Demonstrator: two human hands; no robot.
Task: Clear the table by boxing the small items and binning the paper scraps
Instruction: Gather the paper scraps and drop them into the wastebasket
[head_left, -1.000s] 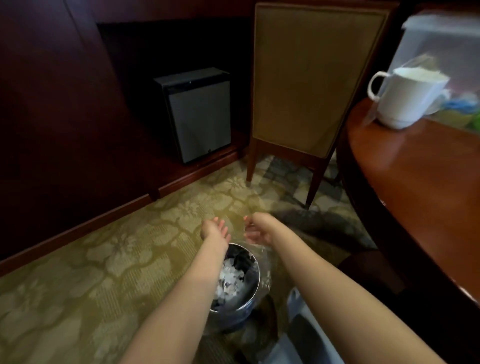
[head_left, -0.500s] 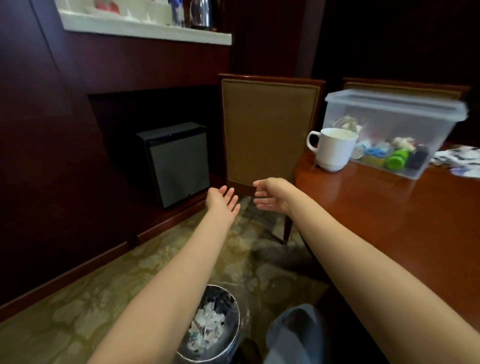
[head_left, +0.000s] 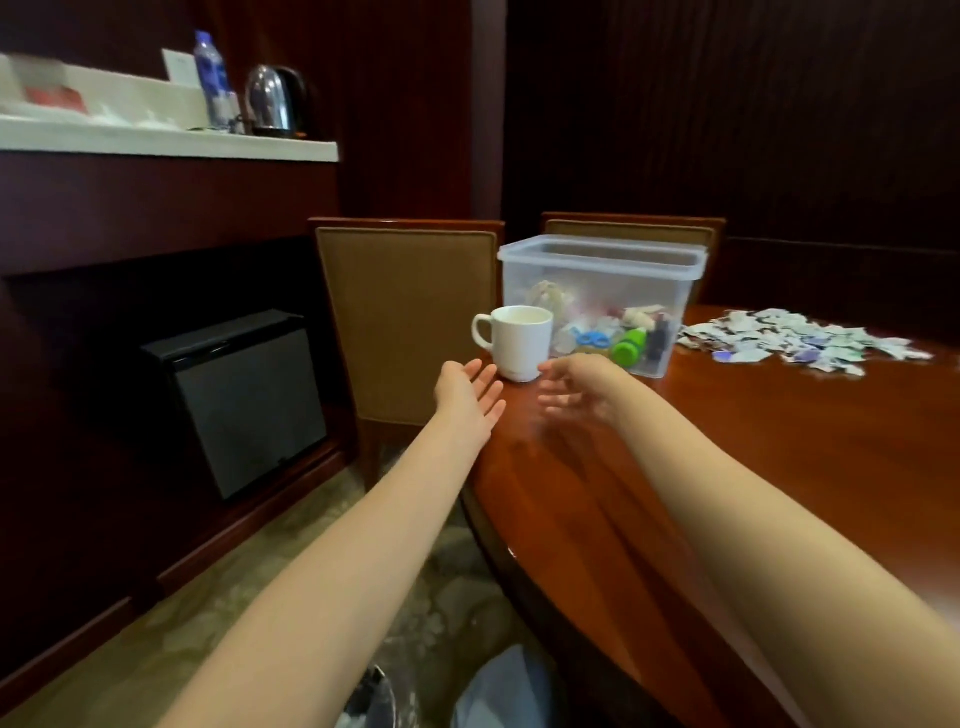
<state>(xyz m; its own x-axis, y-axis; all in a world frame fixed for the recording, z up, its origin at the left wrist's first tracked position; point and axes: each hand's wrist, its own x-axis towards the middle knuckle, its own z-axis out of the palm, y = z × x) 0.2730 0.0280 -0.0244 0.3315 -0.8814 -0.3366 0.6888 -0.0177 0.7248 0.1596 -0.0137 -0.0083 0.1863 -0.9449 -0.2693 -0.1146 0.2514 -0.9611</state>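
paper scraps (head_left: 800, 340) are heaped on the table (head_left: 779, 467), right of the box (head_left: 597, 260), well apart from both hands. the heap is stretched left to right. left hand (head_left: 467, 397) and right hand (head_left: 582, 387) are held loose-fingered and empty; the right is nearer.

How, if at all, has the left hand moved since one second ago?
Yes. The left hand was just above the bin; now it is high above and beyond it, at the table edge, near the mug.
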